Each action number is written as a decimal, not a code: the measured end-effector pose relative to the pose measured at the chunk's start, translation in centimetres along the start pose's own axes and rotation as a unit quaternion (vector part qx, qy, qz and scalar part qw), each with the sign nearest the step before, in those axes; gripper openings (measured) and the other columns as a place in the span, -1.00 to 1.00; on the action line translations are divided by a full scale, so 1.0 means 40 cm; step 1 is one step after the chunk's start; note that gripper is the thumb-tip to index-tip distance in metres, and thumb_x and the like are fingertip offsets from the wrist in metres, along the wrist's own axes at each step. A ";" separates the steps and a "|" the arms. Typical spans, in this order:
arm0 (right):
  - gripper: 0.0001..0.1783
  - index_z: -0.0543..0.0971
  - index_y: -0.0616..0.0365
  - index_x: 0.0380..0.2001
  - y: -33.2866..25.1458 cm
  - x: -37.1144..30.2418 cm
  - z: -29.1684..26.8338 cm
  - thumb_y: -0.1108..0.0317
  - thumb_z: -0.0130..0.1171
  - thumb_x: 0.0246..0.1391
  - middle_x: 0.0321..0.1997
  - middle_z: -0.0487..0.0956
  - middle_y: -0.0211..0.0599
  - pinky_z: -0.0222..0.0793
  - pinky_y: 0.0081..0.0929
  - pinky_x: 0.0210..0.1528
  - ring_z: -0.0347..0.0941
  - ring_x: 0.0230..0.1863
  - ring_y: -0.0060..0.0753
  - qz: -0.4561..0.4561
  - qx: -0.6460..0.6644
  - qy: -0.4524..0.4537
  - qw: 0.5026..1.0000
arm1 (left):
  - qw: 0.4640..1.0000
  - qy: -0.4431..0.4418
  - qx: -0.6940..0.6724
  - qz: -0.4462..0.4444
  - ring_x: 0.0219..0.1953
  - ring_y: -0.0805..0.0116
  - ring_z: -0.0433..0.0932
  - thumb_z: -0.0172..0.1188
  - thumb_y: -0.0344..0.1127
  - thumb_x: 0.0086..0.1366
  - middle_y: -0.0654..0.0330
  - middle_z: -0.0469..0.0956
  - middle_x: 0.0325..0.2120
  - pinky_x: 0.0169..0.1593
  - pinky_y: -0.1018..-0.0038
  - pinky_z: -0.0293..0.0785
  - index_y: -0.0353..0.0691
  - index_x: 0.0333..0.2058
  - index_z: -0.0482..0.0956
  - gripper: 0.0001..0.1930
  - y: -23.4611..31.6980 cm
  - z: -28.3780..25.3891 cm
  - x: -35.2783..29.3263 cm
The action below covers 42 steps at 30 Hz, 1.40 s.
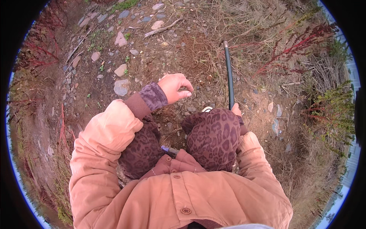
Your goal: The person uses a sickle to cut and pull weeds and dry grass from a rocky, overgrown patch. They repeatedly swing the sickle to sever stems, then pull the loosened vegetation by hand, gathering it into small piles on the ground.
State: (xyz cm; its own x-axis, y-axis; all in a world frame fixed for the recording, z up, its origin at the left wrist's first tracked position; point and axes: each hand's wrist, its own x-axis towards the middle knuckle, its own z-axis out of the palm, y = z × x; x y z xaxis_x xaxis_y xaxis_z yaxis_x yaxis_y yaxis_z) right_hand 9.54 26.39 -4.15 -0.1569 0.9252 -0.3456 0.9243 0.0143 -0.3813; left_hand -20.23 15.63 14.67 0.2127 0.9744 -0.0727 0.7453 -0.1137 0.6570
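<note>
My left hand (175,87) hangs over the bare soil in front of my knees. Its fingers curl loosely downward, thumb and fingertips a little apart, and nothing shows between them. Beside my right knee, my right hand (236,109) is closed on a dark green rod (230,72). The rod points away from me over the ground and ends in a dull metal-coloured tip. My knee hides its near end and part of the right hand. A small pale round thing (207,109) peeks out beyond that knee, too covered to name.
Loose reddish-brown soil (190,53) lies ahead. Stones, such as a flat grey one (121,87), and a dry stick (164,28) are scattered to the left and ahead. Dry grass (251,26) and red-stemmed weeds (293,47) grow on the right. My patterned trouser knees (213,139) are bent close.
</note>
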 end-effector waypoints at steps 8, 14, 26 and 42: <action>-0.51 0.31 0.22 -0.32 0.046 0.048 0.043 0.24 0.24 -0.34 -0.36 0.47 0.10 0.33 -0.22 -0.21 0.42 -0.23 0.06 0.035 0.103 -0.075 0.991 | 0.998 -0.040 -0.045 -0.005 -0.29 0.22 0.46 0.15 -0.31 0.03 0.15 0.48 -0.43 -0.20 0.38 0.37 -0.20 -0.34 0.53 -0.81 -0.001 0.013 0.043; -0.58 0.31 0.23 -0.37 0.027 -0.051 -0.018 0.26 0.20 -0.31 -0.47 0.49 -0.02 0.35 -0.28 -0.30 0.46 -0.35 -0.01 -0.036 0.086 0.012 0.996 | 0.998 -0.006 -0.053 -0.026 -0.32 0.29 0.47 0.15 -0.31 0.05 0.17 0.48 -0.43 -0.22 0.43 0.39 -0.17 -0.33 0.54 -0.82 -0.010 -0.007 -0.006; -0.70 0.41 0.22 -0.41 0.148 -0.335 -0.042 0.34 0.19 -0.26 -0.54 0.46 -0.12 0.32 -0.42 -0.35 0.44 -0.44 -0.24 -0.086 0.221 0.016 0.971 | 0.997 -0.017 -0.073 -0.031 -0.31 0.35 0.46 0.16 -0.33 0.07 0.19 0.47 -0.42 -0.19 0.44 0.38 -0.18 -0.32 0.54 -0.83 -0.012 0.003 0.018; -0.64 0.36 0.28 -0.45 0.000 0.086 0.007 0.28 0.20 -0.30 -0.58 0.48 -0.06 0.37 -0.32 -0.38 0.48 -0.44 -0.14 -0.046 0.068 -0.008 0.997 | 0.997 0.025 0.010 -0.067 -0.31 0.27 0.48 0.14 -0.29 0.07 0.14 0.48 -0.41 -0.23 0.42 0.39 -0.17 -0.32 0.54 -0.81 -0.017 -0.024 -0.024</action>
State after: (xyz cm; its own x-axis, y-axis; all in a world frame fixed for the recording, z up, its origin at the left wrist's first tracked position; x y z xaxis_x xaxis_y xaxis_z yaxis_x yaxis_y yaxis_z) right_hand 8.90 29.47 -5.57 -0.2453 0.9158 -0.3180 0.8507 0.0460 -0.5237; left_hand -21.55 14.96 15.01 0.0786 0.9896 -0.1208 0.7776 0.0149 0.6286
